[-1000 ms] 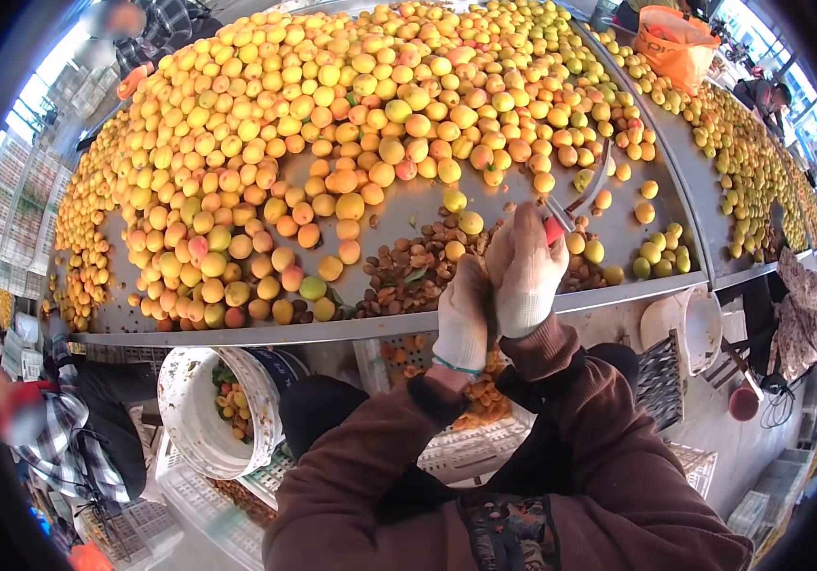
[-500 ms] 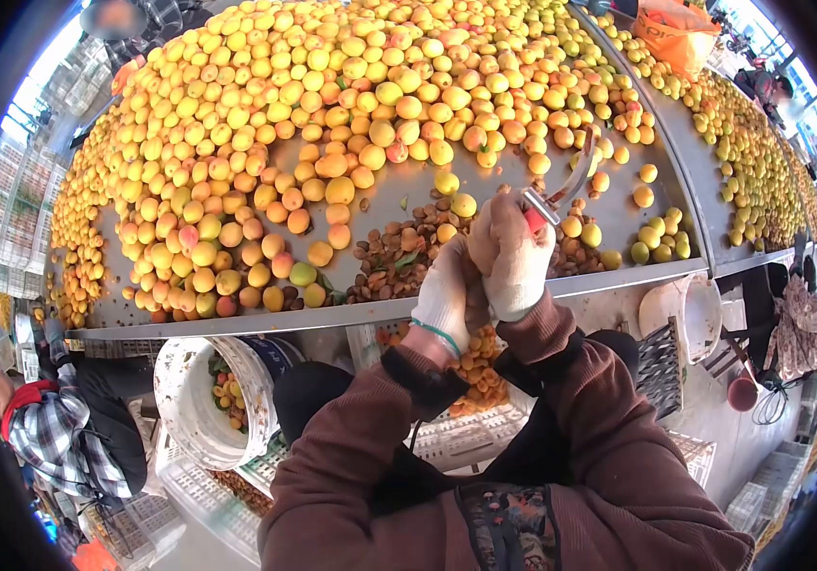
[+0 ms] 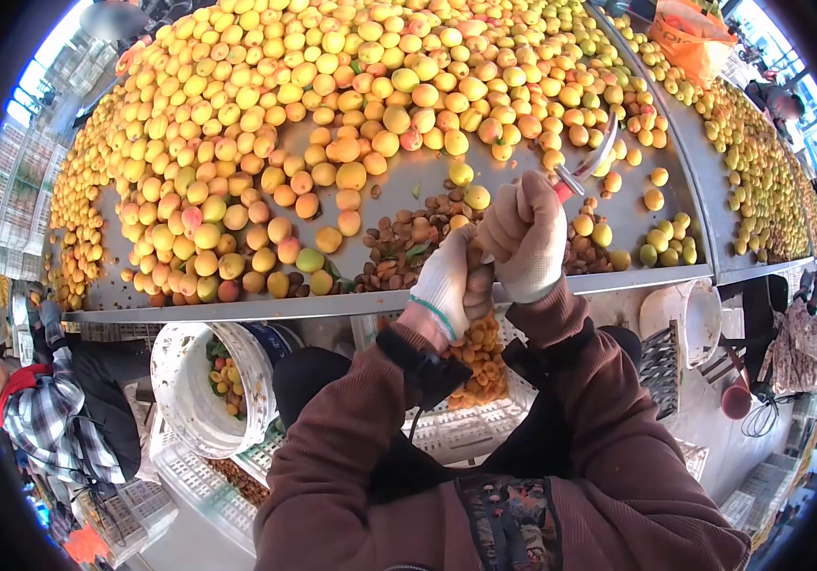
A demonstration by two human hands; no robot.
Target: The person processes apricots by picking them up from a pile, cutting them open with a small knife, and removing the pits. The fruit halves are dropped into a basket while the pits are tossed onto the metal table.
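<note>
My right hand [image 3: 528, 243], in a pale, stained glove, is closed around the red handle of a curved-bladed knife [image 3: 600, 155]. Its blade points up and away to the right. Pressed close against it is my left hand [image 3: 447, 278], also gloved, with a green band at the wrist. Those fingers are curled, and whatever they hold is hidden. Both hands are over the front edge of a metal table [image 3: 399, 190]. Brown apricot pits [image 3: 420, 232] lie just beyond them. Below, between my knees, are halved apricots [image 3: 481, 366] in a white plastic crate [image 3: 465, 433].
A large heap of whole apricots [image 3: 265, 86] covers much of the table. White buckets stand left [image 3: 172, 381] and right [image 3: 698, 319] below the table edge. An orange bag [image 3: 692, 43] sits at the far right. A person in a checked shirt [image 3: 47, 419] is at the left.
The view has shifted slightly, so the table contents appear a little to the right. My hands stay together, with a small shift in the fingers. The knife remains in my right hand.
</note>
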